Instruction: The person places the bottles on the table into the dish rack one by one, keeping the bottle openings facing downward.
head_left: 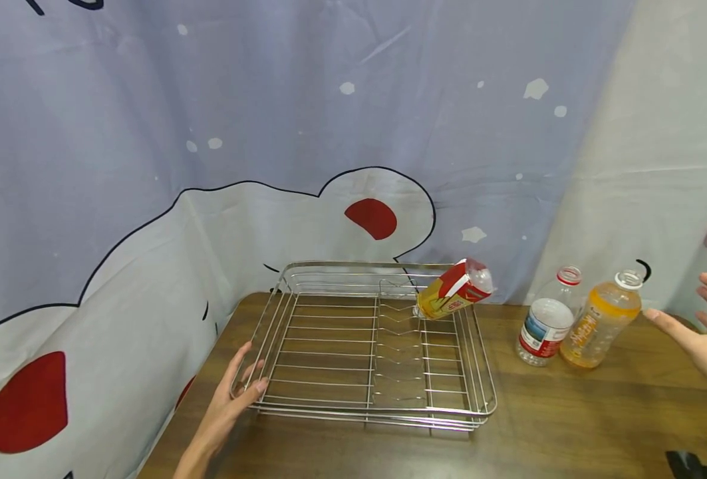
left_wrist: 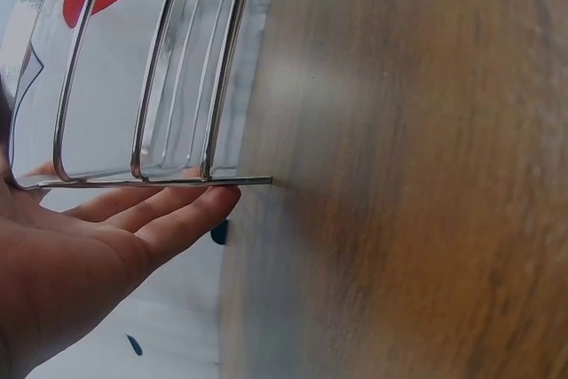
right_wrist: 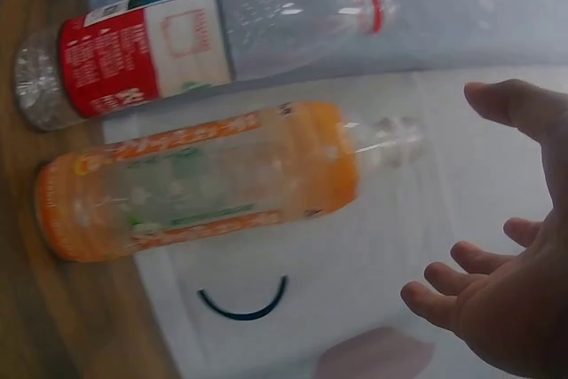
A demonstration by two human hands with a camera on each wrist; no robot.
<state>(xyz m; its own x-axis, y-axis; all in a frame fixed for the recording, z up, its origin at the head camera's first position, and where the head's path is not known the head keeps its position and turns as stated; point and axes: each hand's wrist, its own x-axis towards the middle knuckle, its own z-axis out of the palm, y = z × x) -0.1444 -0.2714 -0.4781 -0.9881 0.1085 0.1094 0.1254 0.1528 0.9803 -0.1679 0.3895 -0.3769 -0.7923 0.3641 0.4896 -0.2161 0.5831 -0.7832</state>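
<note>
No writing can be read: the red label on the water bottle (right_wrist: 133, 55) and the orange label on the juice bottle (right_wrist: 195, 184) carry print (too blurred to make out).

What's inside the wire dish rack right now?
One yellow bottle with a red label lies tilted at the far right corner of the wire rack, neck down. The remaining slots show only the wooden table through the wires. The left hand covers the near-left corner.
</note>
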